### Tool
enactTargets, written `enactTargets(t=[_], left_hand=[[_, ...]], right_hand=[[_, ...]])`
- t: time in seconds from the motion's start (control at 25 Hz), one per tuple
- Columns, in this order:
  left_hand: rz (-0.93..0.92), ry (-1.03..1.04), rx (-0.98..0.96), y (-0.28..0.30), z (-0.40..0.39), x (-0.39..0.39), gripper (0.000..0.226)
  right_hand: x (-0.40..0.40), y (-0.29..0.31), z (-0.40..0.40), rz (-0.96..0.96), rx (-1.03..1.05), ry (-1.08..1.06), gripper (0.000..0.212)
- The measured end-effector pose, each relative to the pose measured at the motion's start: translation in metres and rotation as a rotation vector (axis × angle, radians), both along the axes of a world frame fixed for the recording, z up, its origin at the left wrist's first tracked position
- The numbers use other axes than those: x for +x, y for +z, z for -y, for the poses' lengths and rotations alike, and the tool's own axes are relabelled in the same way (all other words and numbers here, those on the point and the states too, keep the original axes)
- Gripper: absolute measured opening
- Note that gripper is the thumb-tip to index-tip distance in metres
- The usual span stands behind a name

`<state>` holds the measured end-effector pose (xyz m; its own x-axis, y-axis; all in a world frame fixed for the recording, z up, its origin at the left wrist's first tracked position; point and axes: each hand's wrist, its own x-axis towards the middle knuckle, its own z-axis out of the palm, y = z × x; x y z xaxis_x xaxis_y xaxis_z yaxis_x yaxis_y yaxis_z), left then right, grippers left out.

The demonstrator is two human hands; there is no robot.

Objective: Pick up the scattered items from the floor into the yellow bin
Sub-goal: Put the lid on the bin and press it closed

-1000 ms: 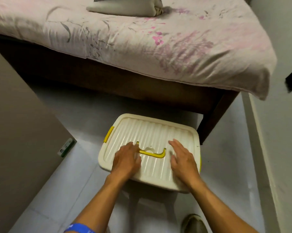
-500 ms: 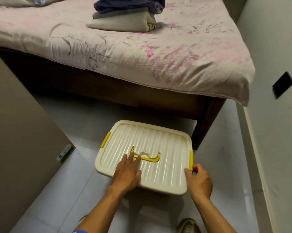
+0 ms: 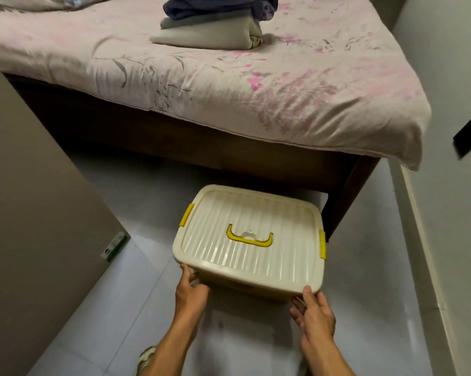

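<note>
The yellow bin [image 3: 245, 289] stands on the floor just before the bed, closed by a ribbed cream lid [image 3: 229, 221] that has a yellow handle [image 3: 249, 238] and yellow side latches. My left hand [image 3: 191, 293] grips the lid's near-left corner, thumb against the rim and fingers curled beneath it. At the near-right corner my right hand [image 3: 314, 314] holds the rim, thumb on top of the edge and fingers below. What is inside the bin is hidden.
A bed [image 3: 229, 85] with a pink floral sheet and folded clothes [image 3: 212, 28] fills the back. A tall brown cabinet side [image 3: 39, 213] stands left, with a small green-white box [image 3: 115, 245] at its foot. The wall [image 3: 451, 213] runs along the right. A shoe [image 3: 146, 358] shows below.
Both hands slid off the top of the lid to its near corners. The view pulled back and upward, showing more of the bed.
</note>
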<state>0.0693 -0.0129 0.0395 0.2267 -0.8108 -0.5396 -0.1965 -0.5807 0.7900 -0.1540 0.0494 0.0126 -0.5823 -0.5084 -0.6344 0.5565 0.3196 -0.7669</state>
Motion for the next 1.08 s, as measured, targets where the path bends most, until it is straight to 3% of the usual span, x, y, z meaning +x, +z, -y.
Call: enactTargets(t=[0.28, 0.56, 0.68, 0.72, 0.76, 0.84, 0.88, 0.92, 1.08], left_hand=[[0.009, -0.278, 0.043, 0.004, 0.107, -0.018, 0.099], [0.115, -0.418, -0.019, -0.010, 0.234, -0.048, 0.095], [0.212, -0.483, -0.046, -0.018, 0.255, -0.058, 0.106], [0.341, -0.529, -0.078, -0.021, 0.252, -0.059, 0.107], [0.540, -0.607, -0.126, -0.026, 0.248, -0.059, 0.109], [0.863, -0.788, -0.263, -0.036, 0.232, -0.059, 0.113], [0.933, -0.849, -0.323, -0.037, 0.228, -0.060, 0.114], [0.963, -0.879, -0.355, -0.037, 0.226, -0.061, 0.114], [0.924, -0.895, -0.314, -0.037, 0.229, -0.070, 0.114]], right_hand=[[-0.030, -0.007, 0.105, 0.073, -0.128, -0.062, 0.044], [-0.066, -0.007, 0.226, 0.152, -0.221, -0.110, 0.034], [-0.059, -0.008, 0.234, 0.176, -0.294, -0.124, 0.050], [-0.048, -0.009, 0.229, 0.022, -0.266, -0.096, 0.061], [-0.033, -0.012, 0.221, -0.250, -0.212, 0.008, 0.071], [-0.006, -0.025, 0.206, -0.911, -0.055, 0.471, 0.085], [0.002, -0.032, 0.202, -1.154, 0.039, 0.676, 0.089], [0.004, -0.034, 0.203, -1.255, 0.121, 0.812, 0.092], [-0.010, -0.032, 0.209, -1.195, 0.239, 0.961, 0.105]])
